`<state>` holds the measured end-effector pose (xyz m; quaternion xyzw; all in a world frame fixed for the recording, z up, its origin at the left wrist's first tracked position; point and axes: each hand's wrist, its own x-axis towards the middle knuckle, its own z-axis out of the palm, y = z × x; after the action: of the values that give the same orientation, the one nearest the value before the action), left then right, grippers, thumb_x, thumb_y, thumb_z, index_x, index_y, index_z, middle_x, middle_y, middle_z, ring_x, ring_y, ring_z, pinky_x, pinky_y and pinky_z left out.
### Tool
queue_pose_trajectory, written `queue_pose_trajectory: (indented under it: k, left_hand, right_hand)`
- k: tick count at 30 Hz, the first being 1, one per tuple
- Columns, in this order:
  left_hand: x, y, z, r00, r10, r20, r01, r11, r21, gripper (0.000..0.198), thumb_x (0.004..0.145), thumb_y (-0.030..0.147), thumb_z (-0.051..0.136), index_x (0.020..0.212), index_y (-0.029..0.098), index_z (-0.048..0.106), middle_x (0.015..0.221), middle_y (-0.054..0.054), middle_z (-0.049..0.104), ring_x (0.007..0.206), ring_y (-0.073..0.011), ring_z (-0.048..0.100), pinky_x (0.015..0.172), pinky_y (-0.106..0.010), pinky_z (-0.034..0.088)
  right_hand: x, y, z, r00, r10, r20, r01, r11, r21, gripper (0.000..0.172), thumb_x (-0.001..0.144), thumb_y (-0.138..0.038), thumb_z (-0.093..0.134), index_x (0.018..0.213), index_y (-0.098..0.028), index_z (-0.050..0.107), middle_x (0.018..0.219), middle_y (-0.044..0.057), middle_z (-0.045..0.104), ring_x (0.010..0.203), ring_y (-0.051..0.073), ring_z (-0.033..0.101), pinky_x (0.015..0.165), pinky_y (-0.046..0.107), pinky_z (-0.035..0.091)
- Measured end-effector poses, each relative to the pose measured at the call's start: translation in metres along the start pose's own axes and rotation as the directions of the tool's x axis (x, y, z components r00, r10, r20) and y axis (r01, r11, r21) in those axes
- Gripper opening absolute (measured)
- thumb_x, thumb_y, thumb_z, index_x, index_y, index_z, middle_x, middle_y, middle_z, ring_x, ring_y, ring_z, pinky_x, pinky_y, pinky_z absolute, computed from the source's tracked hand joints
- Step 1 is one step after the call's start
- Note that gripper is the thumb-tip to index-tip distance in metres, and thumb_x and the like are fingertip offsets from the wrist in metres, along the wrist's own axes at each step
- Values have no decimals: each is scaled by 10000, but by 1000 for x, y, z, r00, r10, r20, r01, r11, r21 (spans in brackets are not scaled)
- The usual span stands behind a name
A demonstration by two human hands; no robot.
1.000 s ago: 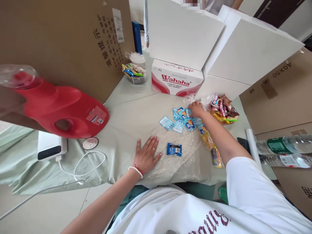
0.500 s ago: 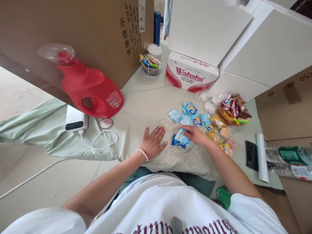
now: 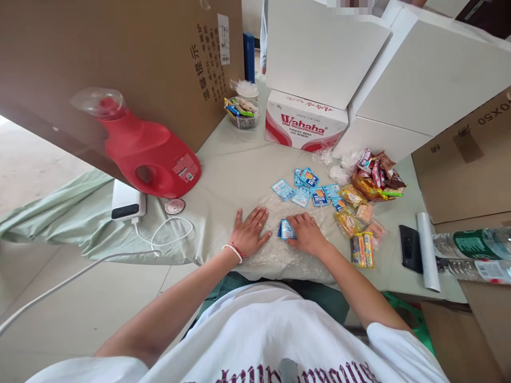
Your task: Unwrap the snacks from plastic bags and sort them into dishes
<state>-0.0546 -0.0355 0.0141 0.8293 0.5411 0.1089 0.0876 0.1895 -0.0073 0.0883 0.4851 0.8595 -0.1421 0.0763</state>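
Observation:
My left hand (image 3: pixel 251 231) lies flat and open on a clear plastic bag (image 3: pixel 279 252) spread on the green tablecloth (image 3: pixel 223 181). My right hand (image 3: pixel 305 234) rests beside it on the same bag, fingers pressing a small light-blue snack packet (image 3: pixel 286 229) that lies over a darker blue one. Several more blue packets (image 3: pixel 305 187) lie scattered just beyond. Yellow and pink snack packs (image 3: pixel 359 229) lie to the right of my right hand.
A red detergent jug (image 3: pixel 147 151) lies on its side at left, near a power bank (image 3: pixel 126 202) with a white cable (image 3: pixel 167 231). A Wahaha carton (image 3: pixel 305 125), white foam boxes (image 3: pixel 327 48) and brown cardboard (image 3: pixel 120 58) stand behind. A snack pile (image 3: pixel 377 175), a bowl (image 3: pixel 241 114) and water bottles (image 3: pixel 475 252) are around.
My right hand reached to the far blue packets, brought one light-blue packet back and set it on the dark blue packet on the bag. My left hand stayed flat.

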Motion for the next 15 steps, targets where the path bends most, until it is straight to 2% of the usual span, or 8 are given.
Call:
queue_pose_trajectory:
  k: [2,8,15]
  left_hand:
    - [0,0,0,1000,-1,1,1,1000,0,691,1050,528,353,1658,207,284,1686,-149,341,1571,-336,329,1261,-716,9]
    - [-1,1,-1,1000,-11,-4,11,1000,-6,687,1049,524,355,1662,222,280,1686,-147,345,1574,-354,315,1258,-719,23]
    - [-1,0,2,1000,-10,-9,10,1000,-15,720,1044,575,353,1666,223,264,1687,-154,340,1580,-360,296,1248,-734,-19]
  right_hand:
    - [0,-1,1,1000,-24,2,24,1000,-15,699,891,-401,721,1508,-160,499,1372,189,601,1230,372,507,1033,513,425]
    - [1,8,4,994,-108,21,107,992,60,862,875,-347,707,1628,-175,324,1456,164,543,1307,337,476,1088,491,398]
    - [10,0,3,996,-85,22,85,996,0,818,894,-383,650,1617,-143,353,1357,175,586,1226,344,517,1047,481,410]
